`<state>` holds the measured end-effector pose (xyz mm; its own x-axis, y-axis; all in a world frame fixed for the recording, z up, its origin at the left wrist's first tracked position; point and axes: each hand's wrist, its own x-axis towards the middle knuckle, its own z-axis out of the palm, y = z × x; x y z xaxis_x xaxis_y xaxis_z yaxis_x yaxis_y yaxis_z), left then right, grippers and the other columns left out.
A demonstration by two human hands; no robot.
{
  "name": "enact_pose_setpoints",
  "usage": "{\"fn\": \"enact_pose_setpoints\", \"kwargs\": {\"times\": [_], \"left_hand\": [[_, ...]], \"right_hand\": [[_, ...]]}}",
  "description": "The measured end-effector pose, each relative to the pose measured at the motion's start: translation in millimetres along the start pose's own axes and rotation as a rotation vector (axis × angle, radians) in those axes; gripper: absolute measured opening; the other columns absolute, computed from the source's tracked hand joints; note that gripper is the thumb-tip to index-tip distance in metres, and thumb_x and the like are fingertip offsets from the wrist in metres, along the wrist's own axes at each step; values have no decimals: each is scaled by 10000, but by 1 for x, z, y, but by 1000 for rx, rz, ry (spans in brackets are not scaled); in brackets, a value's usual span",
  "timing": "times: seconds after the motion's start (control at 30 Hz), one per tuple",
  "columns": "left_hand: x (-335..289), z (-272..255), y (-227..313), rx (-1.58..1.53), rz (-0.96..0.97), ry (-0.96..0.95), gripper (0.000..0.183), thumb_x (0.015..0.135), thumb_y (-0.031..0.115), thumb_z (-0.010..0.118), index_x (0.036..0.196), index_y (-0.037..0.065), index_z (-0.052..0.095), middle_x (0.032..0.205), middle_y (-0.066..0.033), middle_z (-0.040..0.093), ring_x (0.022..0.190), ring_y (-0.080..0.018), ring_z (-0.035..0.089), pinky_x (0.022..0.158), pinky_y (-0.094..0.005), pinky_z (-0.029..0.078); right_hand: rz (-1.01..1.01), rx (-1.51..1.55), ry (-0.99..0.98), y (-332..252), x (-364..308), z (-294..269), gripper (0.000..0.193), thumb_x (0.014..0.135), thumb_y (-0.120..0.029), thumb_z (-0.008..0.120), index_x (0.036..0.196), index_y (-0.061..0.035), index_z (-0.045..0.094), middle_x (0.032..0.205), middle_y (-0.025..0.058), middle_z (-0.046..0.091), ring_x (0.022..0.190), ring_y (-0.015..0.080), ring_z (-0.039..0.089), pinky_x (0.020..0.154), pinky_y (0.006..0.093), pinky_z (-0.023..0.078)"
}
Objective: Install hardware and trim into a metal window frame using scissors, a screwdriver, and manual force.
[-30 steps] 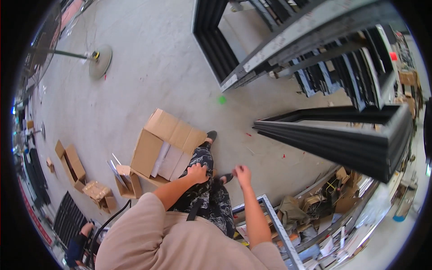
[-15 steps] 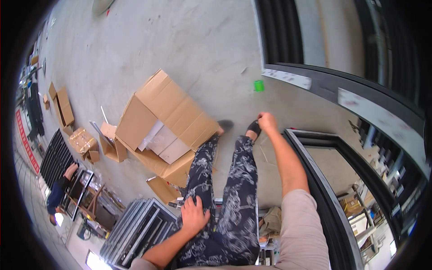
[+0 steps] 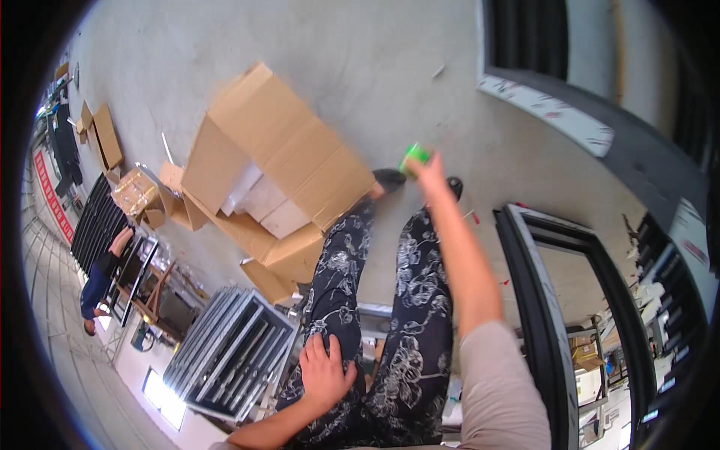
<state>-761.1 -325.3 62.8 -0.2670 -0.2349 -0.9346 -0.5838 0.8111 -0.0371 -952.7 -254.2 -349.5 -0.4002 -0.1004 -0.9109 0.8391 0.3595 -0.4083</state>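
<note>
My right hand [image 3: 429,178] reaches out ahead, past my right knee. Its fingers are closed on a small bright green cylindrical thing [image 3: 414,156], blurred by motion, whose exact kind I cannot make out. Down at my left, my left hand [image 3: 327,369] rests on the thigh of my black patterned trousers [image 3: 409,360], its fingers spread and holding nothing. A large open cardboard box [image 3: 289,150] stands tilted by my left foot, with clear plastic and pale cardboard [image 3: 274,206] inside.
Black frames stand at my right, one near [image 3: 536,307] and one farther off [image 3: 637,161]. Stacked grey frames [image 3: 225,352] are at the lower left. Smaller cartons [image 3: 139,191] and another person [image 3: 105,274] are farther left. A small pale scrap [image 3: 439,71] lies on the concrete floor.
The green thing has left the floor and is now in my right hand. My left hand stays on my thigh. The view has shifted.
</note>
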Motion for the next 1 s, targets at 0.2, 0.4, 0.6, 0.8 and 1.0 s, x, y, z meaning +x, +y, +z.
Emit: {"fn": "enact_pose_setpoints", "kwargs": {"times": [0.2,0.4,0.6,0.8,1.0], "left_hand": [[0,-11,-14,21,58,165,576,727,342,659,1182,23,507,1141,-220,519,1113,-367,479,914,-469,390],[18,-49,-17,53,156,83,373,790,330,627,1044,62,575,1052,-180,580,1028,-348,561,828,-468,446],[-100,-227,90,-445,897,624,154,885,114,543,1001,45,617,982,-151,627,893,-322,600,770,-406,474],[-275,-231,133,-263,1710,491,182,841,47,589,1018,20,621,1027,-119,618,984,-313,569,866,-389,447],[-348,-133,158,185,2015,-9,399,753,260,761,1045,28,620,1086,-133,588,985,-281,566,857,-368,457]], "right_hand": [[69,1194,-743,-120,-276,-38,589,740,36,605,1290,-116,460,1288,170,523,1264,410,438,1051,456,392],[-288,1221,-863,-231,-441,-82,338,873,-236,524,1181,-98,548,1272,176,528,1242,399,461,989,436,424],[-671,1411,-577,-224,-571,-111,447,939,-408,459,1167,-37,561,1191,176,560,1150,381,523,958,460,443],[-964,1497,-163,-165,-694,-113,504,950,-440,435,1212,-18,523,1179,162,589,1123,350,558,942,434,456],[-977,1599,300,-59,-775,-84,511,963,-435,411,1230,-12,513,1177,121,591,1086,246,580,913,363,474]]}}
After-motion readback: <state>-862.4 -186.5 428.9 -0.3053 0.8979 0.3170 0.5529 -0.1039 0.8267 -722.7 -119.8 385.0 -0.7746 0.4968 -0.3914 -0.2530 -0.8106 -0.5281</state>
